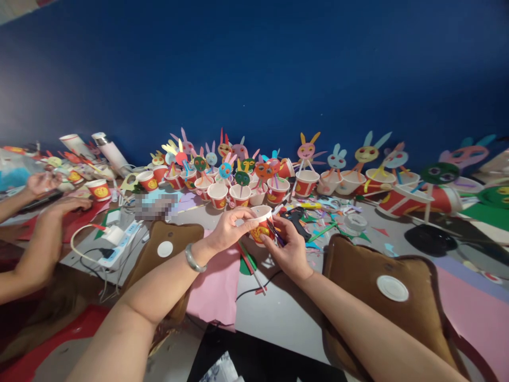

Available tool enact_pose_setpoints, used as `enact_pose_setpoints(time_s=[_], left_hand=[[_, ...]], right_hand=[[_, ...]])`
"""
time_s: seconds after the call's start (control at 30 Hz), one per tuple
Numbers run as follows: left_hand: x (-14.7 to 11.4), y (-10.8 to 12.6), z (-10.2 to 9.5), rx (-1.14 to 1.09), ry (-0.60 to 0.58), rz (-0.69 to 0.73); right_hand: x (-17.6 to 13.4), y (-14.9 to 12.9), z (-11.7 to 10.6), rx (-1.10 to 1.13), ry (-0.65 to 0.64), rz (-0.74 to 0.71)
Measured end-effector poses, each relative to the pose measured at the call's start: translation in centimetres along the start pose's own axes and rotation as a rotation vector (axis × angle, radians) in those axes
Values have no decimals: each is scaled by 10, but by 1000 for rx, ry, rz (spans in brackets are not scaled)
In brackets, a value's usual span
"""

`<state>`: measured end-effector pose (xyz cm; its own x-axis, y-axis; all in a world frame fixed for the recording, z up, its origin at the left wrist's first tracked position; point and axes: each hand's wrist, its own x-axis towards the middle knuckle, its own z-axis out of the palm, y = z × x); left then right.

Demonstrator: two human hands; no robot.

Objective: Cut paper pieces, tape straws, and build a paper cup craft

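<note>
A red and white paper cup with a yellow print is held up over the table in front of me. My left hand grips its left side, with thumb and fingers closed around the rim. At its right side is my right hand, its fingers curled around a slim dark and purple tool, which looks like scissors and lies against the cup wall. The fingers partly hide that tool. Just behind the hands stand several similar cups with paper rabbit figures in them.
A black glue gun and paper scraps lie behind my right hand. Brown cushion-like warmers flank my arms. Pink paper, a pencil and a power strip lie to the left. Another person's hands work at far left.
</note>
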<state>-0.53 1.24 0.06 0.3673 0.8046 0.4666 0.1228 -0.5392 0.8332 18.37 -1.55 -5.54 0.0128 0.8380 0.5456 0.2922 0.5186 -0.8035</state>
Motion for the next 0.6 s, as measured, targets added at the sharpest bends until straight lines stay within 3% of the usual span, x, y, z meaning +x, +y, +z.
enact_pose_setpoints(time_s=[0.13,0.6], left_hand=[[0,2,1,48,44,32],[0,5,-1,-24,-64,12]], right_hand=[[0,2,0,-14,6,12],[-1,1,0,-20,-3,30]])
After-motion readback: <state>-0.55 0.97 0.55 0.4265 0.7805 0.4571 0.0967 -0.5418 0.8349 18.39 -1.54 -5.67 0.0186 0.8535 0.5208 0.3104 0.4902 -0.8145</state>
